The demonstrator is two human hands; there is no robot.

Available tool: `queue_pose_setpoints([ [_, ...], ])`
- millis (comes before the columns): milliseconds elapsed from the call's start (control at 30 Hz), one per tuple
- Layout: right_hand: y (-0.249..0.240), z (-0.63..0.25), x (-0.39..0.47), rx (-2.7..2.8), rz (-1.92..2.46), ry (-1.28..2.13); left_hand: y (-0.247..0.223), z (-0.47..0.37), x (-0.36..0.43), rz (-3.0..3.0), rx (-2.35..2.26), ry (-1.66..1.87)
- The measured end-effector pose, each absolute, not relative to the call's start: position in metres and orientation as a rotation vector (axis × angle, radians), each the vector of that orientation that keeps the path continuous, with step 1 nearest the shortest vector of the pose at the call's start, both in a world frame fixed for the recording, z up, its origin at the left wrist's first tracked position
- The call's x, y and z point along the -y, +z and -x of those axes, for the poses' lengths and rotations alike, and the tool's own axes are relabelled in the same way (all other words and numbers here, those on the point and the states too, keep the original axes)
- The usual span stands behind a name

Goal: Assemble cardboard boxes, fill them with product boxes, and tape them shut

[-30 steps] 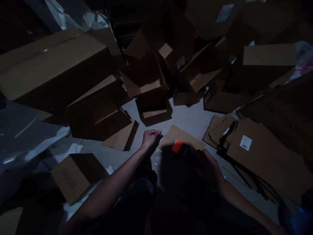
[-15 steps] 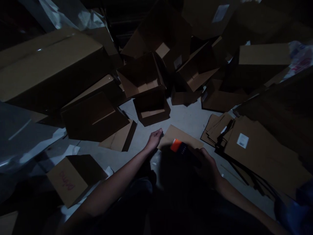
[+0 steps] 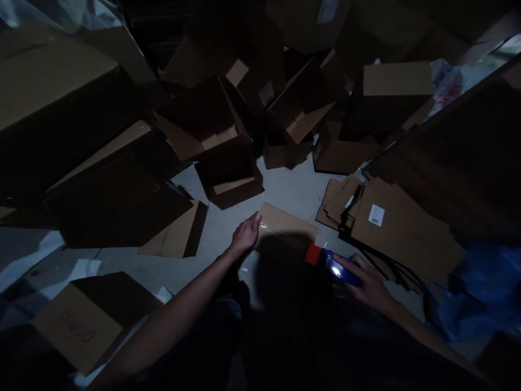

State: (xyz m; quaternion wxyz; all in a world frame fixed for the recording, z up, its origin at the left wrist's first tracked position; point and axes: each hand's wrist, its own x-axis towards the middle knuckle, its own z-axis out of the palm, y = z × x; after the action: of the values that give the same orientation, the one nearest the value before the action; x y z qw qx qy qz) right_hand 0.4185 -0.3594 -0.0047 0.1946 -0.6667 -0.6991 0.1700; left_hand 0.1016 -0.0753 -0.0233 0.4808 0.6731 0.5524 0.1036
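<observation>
A small cardboard box [image 3: 287, 221] lies in front of me, its near part in deep shadow. My left hand [image 3: 246, 233] grips its left end, fingers pressed together at the edge. A shiny clear strip runs across the top of the box. In my right hand [image 3: 368, 282] is a blue hand-held tool with an orange-red end, seemingly a tape dispenser [image 3: 341, 269]. My fingers are closed around its body, and its orange-red end is at the box's right edge. Whether that end touches the cardboard is too dark to tell.
Several open cardboard boxes [image 3: 228, 168] stand beyond my hands on the grey floor [image 3: 285, 187]. Flattened cardboard [image 3: 399, 217] is stacked at right, beside blue plastic [image 3: 480, 288]. At lower left sits a box with red handwriting [image 3: 77, 326]. A large carton [image 3: 52, 81] rises behind it.
My right hand has moved the tape dispenser rightward to the box's right edge. A shiny strip now shows along the box top. My left hand stays at the left end. The view has shifted.
</observation>
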Motion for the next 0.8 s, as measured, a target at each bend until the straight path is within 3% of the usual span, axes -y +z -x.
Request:
queue_pose_setpoints([
  [267,-0.032,-0.437,0.370,1.934,1.838,0.538,-0.015,-0.105,0.075,-1.844,-1.443,0.041],
  [367,-0.036,-0.445,0.382,1.945,1.906,0.521,-0.013,-0.109,0.080,-1.931,-1.477,0.186],
  [467,-0.034,-0.436,0.381,1.997,1.969,0.455,-0.007,-0.124,0.097,-2.077,-1.126,0.393],
  [600,-0.024,-0.412,0.363,2.140,2.058,0.359,-0.001,-0.157,0.132,-2.021,-0.446,0.246],
  [800,-0.010,-0.437,0.380,2.041,2.210,0.401,-0.012,-0.185,0.159,-2.184,-0.372,0.104],
])
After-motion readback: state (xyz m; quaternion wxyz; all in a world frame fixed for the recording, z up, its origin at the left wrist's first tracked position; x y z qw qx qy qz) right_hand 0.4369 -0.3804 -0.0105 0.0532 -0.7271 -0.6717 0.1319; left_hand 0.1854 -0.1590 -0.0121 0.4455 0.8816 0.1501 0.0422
